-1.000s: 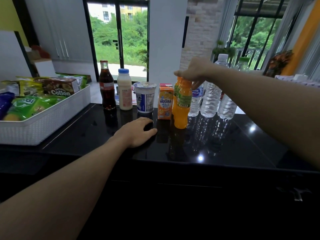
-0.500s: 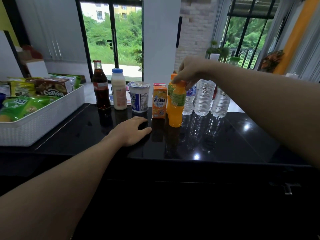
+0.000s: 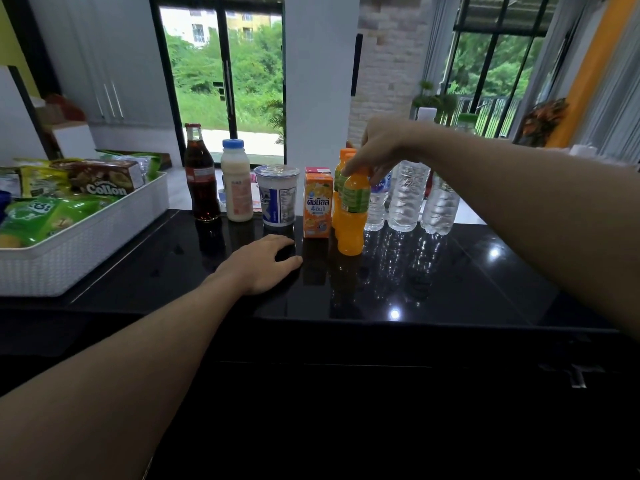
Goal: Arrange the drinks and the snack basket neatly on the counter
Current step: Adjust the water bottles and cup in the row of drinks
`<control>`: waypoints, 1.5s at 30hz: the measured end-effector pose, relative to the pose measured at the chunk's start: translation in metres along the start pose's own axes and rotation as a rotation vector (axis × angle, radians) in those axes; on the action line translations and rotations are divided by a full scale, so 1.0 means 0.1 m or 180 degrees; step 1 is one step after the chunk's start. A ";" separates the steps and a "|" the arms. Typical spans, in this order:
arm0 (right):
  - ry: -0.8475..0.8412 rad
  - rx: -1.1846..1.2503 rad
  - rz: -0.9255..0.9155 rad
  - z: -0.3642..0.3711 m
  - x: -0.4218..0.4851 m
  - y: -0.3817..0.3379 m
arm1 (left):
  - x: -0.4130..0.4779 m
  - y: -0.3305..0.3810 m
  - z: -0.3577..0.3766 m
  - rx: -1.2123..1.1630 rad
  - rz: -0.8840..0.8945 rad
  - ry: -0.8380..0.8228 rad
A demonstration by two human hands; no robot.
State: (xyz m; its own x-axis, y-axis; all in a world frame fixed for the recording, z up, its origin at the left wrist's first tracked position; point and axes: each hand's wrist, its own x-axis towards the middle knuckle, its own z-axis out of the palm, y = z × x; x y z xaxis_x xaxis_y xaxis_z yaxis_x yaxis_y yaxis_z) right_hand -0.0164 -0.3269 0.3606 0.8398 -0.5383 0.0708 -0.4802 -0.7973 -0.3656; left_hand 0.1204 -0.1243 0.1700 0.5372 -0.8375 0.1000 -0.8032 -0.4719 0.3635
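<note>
A row of drinks stands on the black counter (image 3: pixel 433 285): a cola bottle (image 3: pixel 201 174), a white milk bottle (image 3: pixel 236 181), a white cup (image 3: pixel 277 195), an orange juice carton (image 3: pixel 317 206), two orange juice bottles and three clear water bottles (image 3: pixel 408 199). My right hand (image 3: pixel 377 147) pinches the cap of the front orange bottle (image 3: pixel 352 216), which stands upright. The other orange bottle is partly hidden behind it. My left hand (image 3: pixel 265 263) rests flat on the counter before the cup. The white snack basket (image 3: pixel 86 244) sits at the left, full of snack packs.
A red carton top (image 3: pixel 317 170) shows behind the orange carton. Bare black counter stretches in front of and to the right of the water bottles. Beyond the counter are windows, a white pillar and white cabinets.
My right hand stays on the front orange bottle's cap. Bottle and left hand hold their places; the view has shifted slightly.
</note>
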 end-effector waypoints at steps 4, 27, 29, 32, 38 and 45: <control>0.0007 0.0002 0.0046 0.00 -0.02 0.00 | 0.01 0.00 0.00 0.0002 -0.0034 -0.0031; 0.0557 0.0237 0.0249 0.14 0.14 0.01 | 0.00 0.01 -0.01 0.0001 0.0022 0.0011; 0.0619 0.0266 0.0225 0.15 0.16 0.01 | 0.00 0.01 -0.01 -0.0008 0.0017 0.0009; 0.0632 0.0282 0.0220 0.16 0.16 0.01 | 0.00 0.01 -0.01 0.0000 0.0012 0.0005; 0.0377 0.0344 0.0312 0.11 0.09 0.03 | 0.00 0.00 0.00 -0.0003 0.0019 0.0019; 0.0185 0.0078 0.0082 0.03 0.00 0.05 | 0.00 0.00 0.01 -0.0069 0.0023 0.0071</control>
State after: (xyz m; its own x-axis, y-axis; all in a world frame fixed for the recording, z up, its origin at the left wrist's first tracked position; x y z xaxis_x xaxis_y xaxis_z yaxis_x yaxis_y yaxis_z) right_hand -0.0179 -0.3297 0.3562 0.8108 -0.5741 0.1145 -0.4946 -0.7765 -0.3905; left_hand 0.1203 -0.1239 0.1692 0.5373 -0.8343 0.1232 -0.8014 -0.4596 0.3828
